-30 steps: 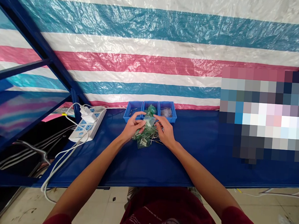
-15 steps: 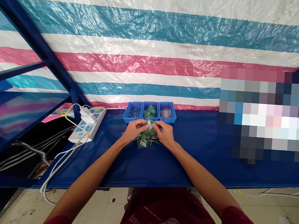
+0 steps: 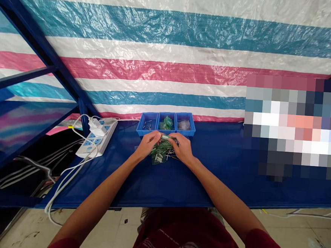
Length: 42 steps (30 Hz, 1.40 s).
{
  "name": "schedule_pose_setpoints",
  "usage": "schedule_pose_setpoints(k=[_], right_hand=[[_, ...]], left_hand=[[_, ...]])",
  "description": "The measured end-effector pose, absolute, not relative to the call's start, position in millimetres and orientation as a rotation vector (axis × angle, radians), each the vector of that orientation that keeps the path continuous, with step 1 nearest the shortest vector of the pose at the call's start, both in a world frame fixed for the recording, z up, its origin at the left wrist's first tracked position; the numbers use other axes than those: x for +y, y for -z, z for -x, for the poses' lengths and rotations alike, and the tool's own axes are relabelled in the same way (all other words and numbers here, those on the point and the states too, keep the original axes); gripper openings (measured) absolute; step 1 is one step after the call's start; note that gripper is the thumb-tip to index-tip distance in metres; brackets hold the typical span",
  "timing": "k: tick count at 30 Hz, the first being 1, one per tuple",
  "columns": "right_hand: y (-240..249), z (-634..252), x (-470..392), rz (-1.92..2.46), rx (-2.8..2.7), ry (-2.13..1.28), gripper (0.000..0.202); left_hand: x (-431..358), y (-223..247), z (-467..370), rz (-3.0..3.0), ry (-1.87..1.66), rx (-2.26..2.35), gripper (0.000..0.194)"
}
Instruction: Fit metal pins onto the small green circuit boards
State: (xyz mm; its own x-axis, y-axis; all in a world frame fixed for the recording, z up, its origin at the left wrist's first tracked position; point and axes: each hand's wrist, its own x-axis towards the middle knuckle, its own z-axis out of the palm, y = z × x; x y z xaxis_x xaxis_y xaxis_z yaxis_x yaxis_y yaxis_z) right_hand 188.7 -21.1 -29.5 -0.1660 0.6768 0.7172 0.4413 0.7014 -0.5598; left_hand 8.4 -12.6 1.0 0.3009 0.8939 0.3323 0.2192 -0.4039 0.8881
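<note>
Pinched between the fingers of my left hand (image 3: 147,145) and my right hand (image 3: 184,148) is a small green-tinted plastic bag (image 3: 165,137), rolled or folded into a narrow strip. What is inside it is too small to make out. Just below my hands, on the blue table, lie green plastic bags (image 3: 158,157) with short whitish pieces showing. Thin metal pins (image 3: 170,154) are scattered beside them, partly under my right hand. Both hands are closed at the fingertips, close to the front of the blue bins.
Three blue bins stand behind my hands: a left bin (image 3: 140,129) with metal pins, a middle bin (image 3: 159,117) with green bags, a right bin (image 3: 188,133) with clear bags. A power strip (image 3: 103,142) with white cables (image 3: 61,186) lies at left. The right side is pixelated.
The small bag has gone from standing upright and loose between my fingers to lying sideways as a strip. My left fingertips have shifted slightly left; my forearms are nearly still.
</note>
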Motion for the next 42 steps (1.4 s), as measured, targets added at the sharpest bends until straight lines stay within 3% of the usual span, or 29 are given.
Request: schedule_pose_setpoints(k=[5,11,19,30,36,39,42], right_hand=[[30.1,-189.0,-23.0,0.939,-1.785,-0.297,0.028],[26.9,-191.0,-23.8,0.880,-1.752,-0.337,0.038],[27.3,-190.6,-21.1,0.838,-1.805,-0.286,0.022],[28.3,-189.2,-23.7,0.926,-1.724,-0.434,0.029],[28.2,-189.4,-23.5,0.797,-1.824,-0.307,0.031],[29.4,-189.0,-22.6,0.819,-1.812,-0.280,0.024],[29.9,-189.0,-21.3,0.862,-1.753,-0.261,0.022]], left_hand=[[-13.5,-2.1,-7.7,-1.956,-1.098,1.065,0.038],[-10.2,-3.1,-3.3,-1.791,-1.112,1.025,0.045],[-9.9,1.0,-7.5,-1.742,-1.049,0.982,0.044],[-12.2,1.6,-7.8,-1.766,-1.210,1.035,0.033],[-10.1,3.0,-9.3,-1.521,-1.225,0.932,0.042],[-10.8,1.5,-9.4,-1.564,-1.215,0.941,0.035],[-11.7,-0.2,-8.9,-1.715,-1.221,0.970,0.043]])
